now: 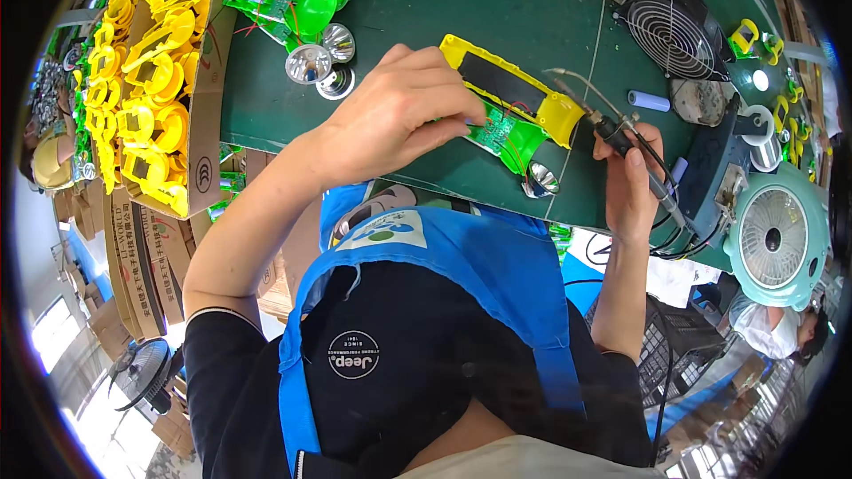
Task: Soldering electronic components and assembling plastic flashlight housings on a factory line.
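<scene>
Left hand [390, 115] clamps yellow torch housing [515, 89] with green circuit board [497, 131] at near edge of green tabletop [497, 0]; right hand [632, 179] grips soldering iron [621, 137], tip at housing end; 3 silver reflectors [324, 62] well apart leftward

Yellow flashlight shell [510, 89], green circuit board [497, 133], soldering iron [635, 160].

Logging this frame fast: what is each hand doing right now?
Left hand: closed on the yellow flashlight housing, pinning it to the bench.
Right hand: closed on the soldering iron.
</scene>
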Available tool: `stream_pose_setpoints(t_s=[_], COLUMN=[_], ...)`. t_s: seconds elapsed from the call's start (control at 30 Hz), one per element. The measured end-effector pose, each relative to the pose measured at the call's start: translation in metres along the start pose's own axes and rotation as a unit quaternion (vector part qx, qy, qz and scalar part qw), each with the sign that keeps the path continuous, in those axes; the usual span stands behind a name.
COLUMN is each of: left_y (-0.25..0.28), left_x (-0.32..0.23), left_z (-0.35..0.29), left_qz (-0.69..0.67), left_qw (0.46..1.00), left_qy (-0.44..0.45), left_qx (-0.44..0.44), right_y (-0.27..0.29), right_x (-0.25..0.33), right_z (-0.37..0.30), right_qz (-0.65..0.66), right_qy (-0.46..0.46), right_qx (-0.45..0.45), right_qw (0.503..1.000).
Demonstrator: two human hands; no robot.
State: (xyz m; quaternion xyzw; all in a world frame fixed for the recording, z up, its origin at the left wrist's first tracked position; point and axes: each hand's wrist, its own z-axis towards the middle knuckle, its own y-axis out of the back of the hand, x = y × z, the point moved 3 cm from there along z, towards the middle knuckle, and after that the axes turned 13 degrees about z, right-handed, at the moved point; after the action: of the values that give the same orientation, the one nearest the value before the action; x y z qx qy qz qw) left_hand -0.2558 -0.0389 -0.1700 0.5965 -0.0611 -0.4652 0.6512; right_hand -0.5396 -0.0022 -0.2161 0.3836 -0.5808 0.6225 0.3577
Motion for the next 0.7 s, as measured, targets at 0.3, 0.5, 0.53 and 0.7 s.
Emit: stream_pose_setpoints(t_s=[0.3,0.5,0.53,0.7], left_y=[-0.019,-0.020,-0.021,-0.021], left_x=[-0.010,-0.008,-0.008,-0.006], left_z=[0.011,0.012,0.012,0.012], left_qz=[0.098,0.099,0.106,0.097], left_qw=[0.994,0.994,0.993,0.994], left_qy=[-0.017,-0.014,-0.018,-0.013], left_qx=[0.042,0.053,0.055,0.051], right_y=[-0.002,-0.007,-0.008,-0.013], right_x=[0.003,0.006,0.006,0.007], right_z=[0.019,0.023,0.023,0.022], right_qz=[-0.027,-0.049,-0.067,-0.123], right_qy=[-0.151,-0.174,-0.171,-0.179], right_qx=[0.016,0.038,0.042,0.043], right_qw=[0.988,0.983,0.982,0.975])
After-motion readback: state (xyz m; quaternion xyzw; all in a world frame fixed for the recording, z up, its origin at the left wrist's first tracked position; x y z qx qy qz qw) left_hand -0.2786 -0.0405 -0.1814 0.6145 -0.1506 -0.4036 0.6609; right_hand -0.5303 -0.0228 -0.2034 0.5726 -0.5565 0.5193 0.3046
